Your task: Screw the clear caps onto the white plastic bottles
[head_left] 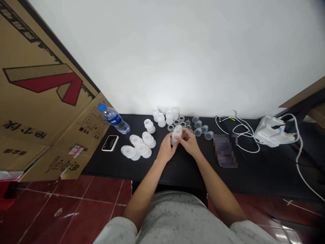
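Note:
A small white plastic bottle [176, 135] with a translucent top is held upright between my two hands, above the near part of the black table. My left hand [166, 148] wraps its left side, the thumb at its front. On the other side, the fingers of my right hand [190, 141] are closed at the bottle's upper right. Just behind lie several grey-white rings [170, 127] and translucent nipple-like pieces [188, 122]. Several white bottles [161, 120] stand near the wall. Clear domed caps [197, 132] sit right of my right hand.
More white bottle-like pieces with wide bases [143, 150] lie left of my hands. Farther left are a water bottle [115, 119], a white device [110, 143] and a large cardboard box [50, 101]. A blurred dark object [225, 151], white cables [245, 128] and a white power unit [270, 130] occupy the right.

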The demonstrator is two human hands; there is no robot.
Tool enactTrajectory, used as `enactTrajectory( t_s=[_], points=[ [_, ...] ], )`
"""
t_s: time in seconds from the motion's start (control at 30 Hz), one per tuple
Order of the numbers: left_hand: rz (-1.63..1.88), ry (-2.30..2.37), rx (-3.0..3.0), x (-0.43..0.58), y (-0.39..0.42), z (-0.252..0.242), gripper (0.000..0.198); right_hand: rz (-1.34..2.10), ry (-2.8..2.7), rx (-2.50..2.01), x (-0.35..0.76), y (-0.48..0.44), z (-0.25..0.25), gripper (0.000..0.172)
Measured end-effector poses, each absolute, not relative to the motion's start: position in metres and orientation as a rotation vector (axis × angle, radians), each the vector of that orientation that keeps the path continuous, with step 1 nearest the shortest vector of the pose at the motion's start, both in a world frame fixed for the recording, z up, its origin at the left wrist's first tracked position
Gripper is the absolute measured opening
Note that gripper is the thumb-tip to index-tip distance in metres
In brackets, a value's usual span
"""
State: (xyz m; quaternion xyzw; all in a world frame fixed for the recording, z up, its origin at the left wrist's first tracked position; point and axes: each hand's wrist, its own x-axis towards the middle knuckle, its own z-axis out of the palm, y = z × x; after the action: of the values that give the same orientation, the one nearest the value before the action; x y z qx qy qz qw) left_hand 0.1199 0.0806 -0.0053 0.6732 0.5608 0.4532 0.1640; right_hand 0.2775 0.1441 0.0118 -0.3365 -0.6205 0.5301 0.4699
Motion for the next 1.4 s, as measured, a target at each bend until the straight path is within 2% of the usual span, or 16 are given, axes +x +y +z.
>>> enactTrajectory(
  t_s=[0.27, 0.47, 0.6, 0.73, 0.83, 0.97, 1.13, 1.4],
  points=[
    [1.335, 1.652, 1.998, 0.118, 0.083, -0.015, 0.037, 1.078, -1.546, -0.930, 0.269, 0.136, 0.005, 0.043],
    [1.279, 1.709, 1.822, 0.122, 0.081, -0.009, 0.035, 0.911, -1.622, -1.023, 0.266, 0.131, 0.013, 0.041],
    [1.264, 1.668, 1.741, 0.122, 0.079, -0.004, 0.038, 0.918, -1.675, -0.985, 0.270, 0.133, 0.015, 0.043],
    [1.270, 1.626, 1.750, 0.121, 0.080, -0.002, 0.045, 1.003, -1.717, -0.897, 0.275, 0.136, 0.017, 0.058],
    [1.287, 1.585, 1.806, 0.121, 0.080, -0.004, 0.054, 1.049, -1.727, -0.842, 0.277, 0.137, 0.019, 0.049],
    [1.297, 1.571, 1.873, 0.121, 0.081, -0.005, 0.051, 1.005, -1.750, -0.873, 0.278, 0.138, 0.020, 0.037],
    [1.329, 1.616, 1.888, 0.121, 0.081, -0.008, 0.047, 0.962, -1.712, -0.955, 0.274, 0.136, 0.016, 0.041],
    [1.338, 1.623, 1.775, 0.123, 0.079, -0.008, 0.054, 0.926, -1.726, -0.976, 0.273, 0.137, 0.013, 0.048]
  ],
)
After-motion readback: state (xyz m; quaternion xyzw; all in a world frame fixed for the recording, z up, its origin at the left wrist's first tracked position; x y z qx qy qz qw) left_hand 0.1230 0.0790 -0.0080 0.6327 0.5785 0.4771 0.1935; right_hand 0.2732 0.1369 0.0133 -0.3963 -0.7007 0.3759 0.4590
